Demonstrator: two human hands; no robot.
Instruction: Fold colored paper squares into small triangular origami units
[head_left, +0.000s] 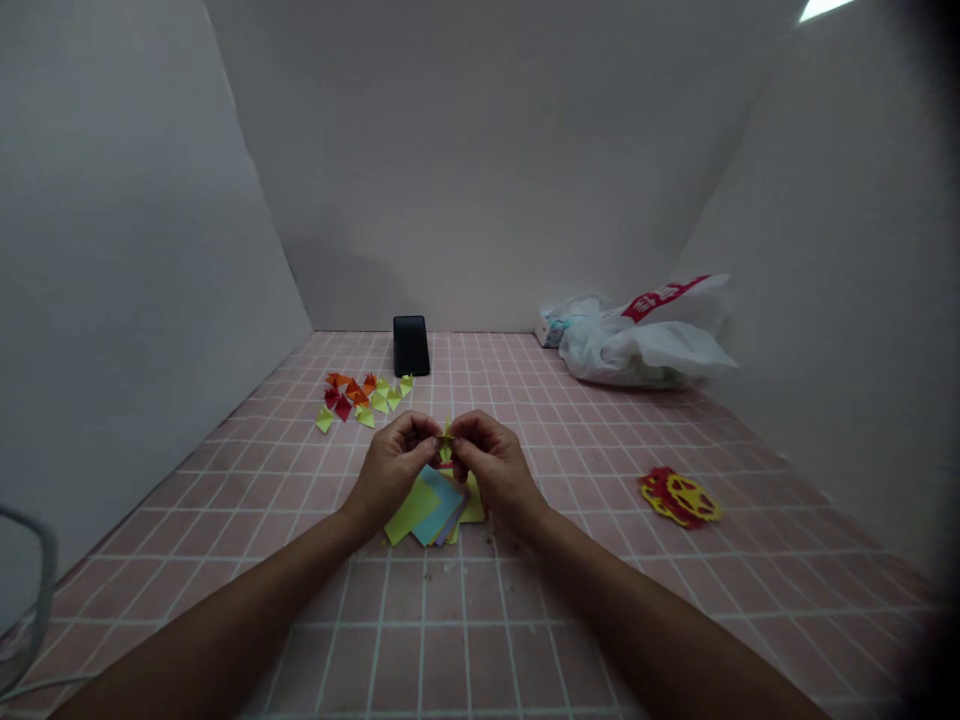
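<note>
Between my two hands is a small yellow folded paper, pinched at both sides. My left hand grips its left edge with thumb and fingertips closed. My right hand pinches the other side the same way. Below and partly behind the hands lies a fanned pile of coloured paper sheets, yellow, light blue and other colours. Part of this pile is covered by my fingers. Farther back on the left, several small folded paper pieces in red, orange and yellow lie in a loose group.
A black phone lies near the back wall. At the back right, a white plastic bag rests beside a small box. Red and yellow cut-out shapes sit on the right of the pink tiled surface. A grey cable curves at the left edge.
</note>
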